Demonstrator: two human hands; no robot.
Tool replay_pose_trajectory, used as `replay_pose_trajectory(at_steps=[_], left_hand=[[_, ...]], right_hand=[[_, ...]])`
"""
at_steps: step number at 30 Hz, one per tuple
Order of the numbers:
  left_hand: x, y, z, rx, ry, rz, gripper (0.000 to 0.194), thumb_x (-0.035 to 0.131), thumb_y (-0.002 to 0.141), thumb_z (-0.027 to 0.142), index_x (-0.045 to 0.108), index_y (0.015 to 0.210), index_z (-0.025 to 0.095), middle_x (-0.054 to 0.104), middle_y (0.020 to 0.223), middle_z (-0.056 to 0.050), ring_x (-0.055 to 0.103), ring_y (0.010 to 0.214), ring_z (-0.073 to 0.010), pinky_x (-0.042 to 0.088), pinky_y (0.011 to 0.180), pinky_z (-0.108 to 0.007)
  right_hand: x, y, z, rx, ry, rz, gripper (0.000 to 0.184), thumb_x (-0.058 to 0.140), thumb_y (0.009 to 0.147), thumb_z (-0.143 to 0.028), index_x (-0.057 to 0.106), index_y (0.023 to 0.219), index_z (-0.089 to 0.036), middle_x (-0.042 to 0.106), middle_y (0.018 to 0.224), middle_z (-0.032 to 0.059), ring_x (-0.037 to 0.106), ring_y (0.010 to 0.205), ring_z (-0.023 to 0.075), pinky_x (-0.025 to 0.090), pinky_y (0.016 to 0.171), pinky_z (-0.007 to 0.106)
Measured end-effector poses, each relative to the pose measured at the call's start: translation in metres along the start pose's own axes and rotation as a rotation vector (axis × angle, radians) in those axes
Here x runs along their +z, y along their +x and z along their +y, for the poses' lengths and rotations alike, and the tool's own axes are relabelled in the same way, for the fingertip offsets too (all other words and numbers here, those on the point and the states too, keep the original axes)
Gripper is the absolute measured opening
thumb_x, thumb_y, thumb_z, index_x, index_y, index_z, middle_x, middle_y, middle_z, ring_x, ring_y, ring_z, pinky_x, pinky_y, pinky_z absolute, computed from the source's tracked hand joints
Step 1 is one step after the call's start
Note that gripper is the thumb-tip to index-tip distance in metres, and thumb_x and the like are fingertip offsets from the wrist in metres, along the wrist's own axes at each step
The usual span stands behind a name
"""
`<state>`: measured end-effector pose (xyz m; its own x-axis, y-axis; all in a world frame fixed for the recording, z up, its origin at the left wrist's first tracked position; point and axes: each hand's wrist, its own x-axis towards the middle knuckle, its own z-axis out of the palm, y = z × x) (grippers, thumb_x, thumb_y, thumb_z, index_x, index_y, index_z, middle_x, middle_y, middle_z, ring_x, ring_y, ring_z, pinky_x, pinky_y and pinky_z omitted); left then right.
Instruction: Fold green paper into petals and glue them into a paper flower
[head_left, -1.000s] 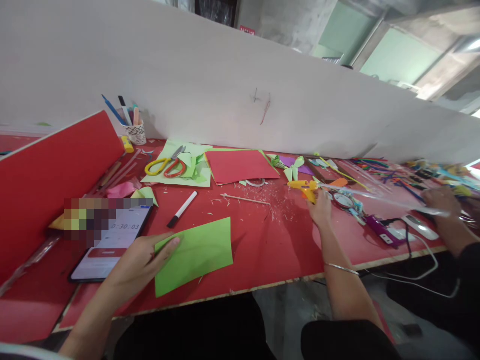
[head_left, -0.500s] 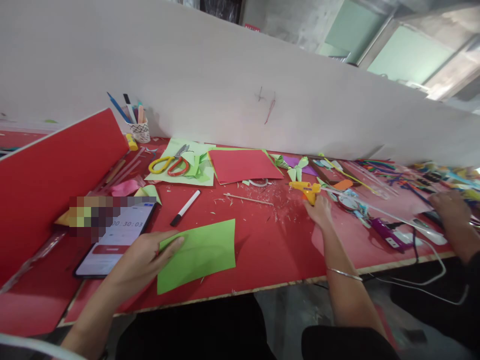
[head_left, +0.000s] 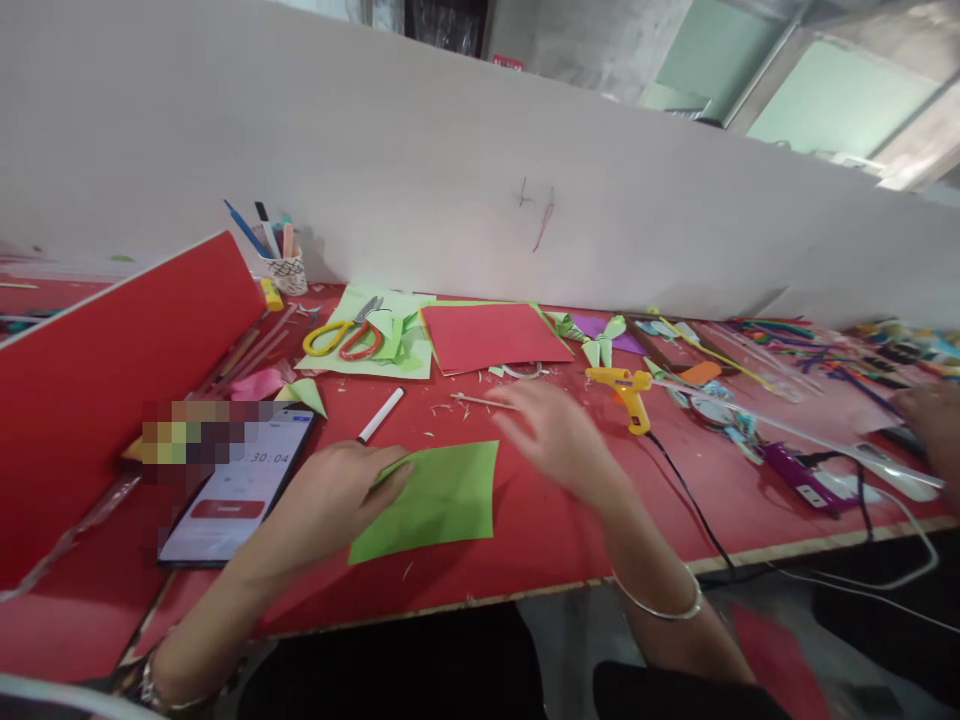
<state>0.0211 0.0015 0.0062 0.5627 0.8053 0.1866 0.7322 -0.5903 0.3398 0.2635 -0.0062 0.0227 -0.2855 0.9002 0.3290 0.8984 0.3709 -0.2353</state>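
Observation:
A rectangular sheet of green paper (head_left: 442,505) is pinched at its left edge in my left hand (head_left: 334,495), slightly above the table's front part. My right hand (head_left: 551,440), somewhat smeared by motion, hovers to the right of the paper with its fingers apart and nothing in them. It partly covers a thin wooden stick (head_left: 480,401). Further right, a yellow glue gun (head_left: 626,395) rests on the table, a clear glue stick in its back and its cord trailing over the front edge. A white marker (head_left: 381,415) lies behind my left hand, its lower end hidden.
Scissors (head_left: 345,338) lie on pale green paper, beside a red sheet (head_left: 495,335). A phone (head_left: 240,490) and a leaning red board (head_left: 112,400) occupy the left. At right are a purple power strip (head_left: 810,478) and another person's hand (head_left: 934,420).
My right hand has let go of the glue gun and moved left toward the green paper. My left hand has shifted slightly right with the paper.

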Motion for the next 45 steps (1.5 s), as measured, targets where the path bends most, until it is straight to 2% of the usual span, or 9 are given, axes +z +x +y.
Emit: replay_pose_trajectory(at_steps=[3, 11, 17, 23, 28, 31, 34, 38, 45], left_hand=[[0.005, 0.004, 0.005, 0.002, 0.005, -0.079, 0.034, 0.034, 0.088, 0.033, 0.055, 0.068, 0.017, 0.055, 0.056, -0.001, 0.049, 0.052, -0.0138, 0.026, 0.051, -0.024], [0.018, 0.007, 0.006, -0.097, -0.235, -0.045, 0.043, 0.028, 0.09, 0.041, 0.045, 0.059, 0.016, 0.047, 0.053, 0.001, 0.041, 0.049, -0.011, 0.024, 0.049, -0.023], [0.019, 0.006, 0.004, -0.099, -0.197, -0.015, 0.043, 0.026, 0.09, 0.041, 0.038, 0.057, 0.017, 0.04, 0.05, 0.003, 0.038, 0.047, -0.0108, 0.022, 0.049, -0.023], [0.005, -0.011, -0.014, -0.149, -0.217, 0.006, 0.041, 0.027, 0.089, 0.042, 0.035, 0.057, 0.017, 0.038, 0.05, 0.004, 0.037, 0.048, -0.0099, 0.025, 0.049, -0.022], [0.005, -0.017, -0.009, -0.123, -0.201, 0.034, 0.042, 0.027, 0.089, 0.039, 0.037, 0.055, 0.017, 0.04, 0.049, 0.004, 0.039, 0.047, -0.0091, 0.027, 0.049, -0.021], [0.013, -0.013, 0.003, -0.022, -0.186, -0.008, 0.043, 0.029, 0.089, 0.035, 0.042, 0.053, 0.016, 0.045, 0.048, 0.003, 0.042, 0.046, -0.0095, 0.029, 0.049, -0.022], [0.018, -0.01, 0.007, 0.028, -0.141, 0.061, 0.041, 0.031, 0.091, 0.029, 0.054, 0.06, 0.015, 0.056, 0.054, 0.001, 0.049, 0.05, -0.0104, 0.033, 0.051, -0.022], [0.02, -0.007, 0.005, 0.22, 0.167, 0.36, 0.02, 0.043, 0.087, 0.022, 0.062, 0.088, 0.017, 0.067, 0.078, -0.001, 0.059, 0.066, -0.0137, 0.039, 0.067, -0.026], [0.016, -0.004, 0.014, 0.352, 0.451, 0.468, 0.019, 0.049, 0.079, 0.014, 0.059, 0.064, 0.02, 0.059, 0.053, 0.005, 0.055, 0.054, -0.0109, 0.037, 0.064, -0.027]], right_hand=[[0.021, 0.008, -0.029, -0.311, 0.23, -0.055, 0.021, 0.043, 0.086, -0.024, 0.057, 0.101, -0.019, 0.063, 0.096, 0.0043, 0.056, 0.086, 0.014, 0.041, 0.075, 0.024], [0.056, 0.014, -0.038, -0.349, 0.166, 0.098, 0.014, 0.045, 0.077, -0.019, 0.056, 0.068, -0.018, 0.057, 0.061, -0.0016, 0.044, 0.054, 0.0093, 0.031, 0.056, 0.022], [0.052, 0.013, -0.026, -0.29, 0.317, 0.075, 0.013, 0.044, 0.07, -0.015, 0.052, 0.06, -0.018, 0.05, 0.055, -0.0038, 0.039, 0.052, 0.0072, 0.03, 0.054, 0.019], [0.045, -0.001, 0.019, -0.191, 0.303, 0.039, 0.013, 0.045, 0.068, -0.011, 0.052, 0.059, -0.017, 0.048, 0.054, -0.0041, 0.04, 0.051, 0.0071, 0.031, 0.054, 0.019], [0.031, -0.007, 0.02, -0.057, 0.267, 0.196, 0.013, 0.045, 0.077, -0.015, 0.055, 0.07, -0.017, 0.056, 0.066, 0.001, 0.05, 0.063, 0.0115, 0.037, 0.062, 0.022], [0.024, -0.006, -0.004, -0.273, 0.269, -0.008, 0.018, 0.047, 0.084, -0.027, 0.058, 0.094, -0.017, 0.063, 0.09, 0.0059, 0.055, 0.085, 0.0161, 0.039, 0.074, 0.027], [0.024, -0.003, -0.024, -0.394, 0.176, -0.212, 0.022, 0.041, 0.09, -0.028, 0.06, 0.089, -0.018, 0.065, 0.081, 0.0028, 0.056, 0.074, 0.0137, 0.036, 0.067, 0.026], [0.03, 0.002, -0.034, -0.355, 0.003, -0.271, 0.027, 0.041, 0.091, -0.03, 0.06, 0.078, -0.017, 0.064, 0.067, 0.0012, 0.052, 0.058, 0.0116, 0.028, 0.058, 0.026], [0.03, 0.008, -0.039, -0.352, 0.187, -0.292, 0.03, 0.041, 0.091, -0.033, 0.057, 0.071, -0.018, 0.055, 0.059, -0.0028, 0.043, 0.052, 0.0081, 0.021, 0.051, 0.023]])
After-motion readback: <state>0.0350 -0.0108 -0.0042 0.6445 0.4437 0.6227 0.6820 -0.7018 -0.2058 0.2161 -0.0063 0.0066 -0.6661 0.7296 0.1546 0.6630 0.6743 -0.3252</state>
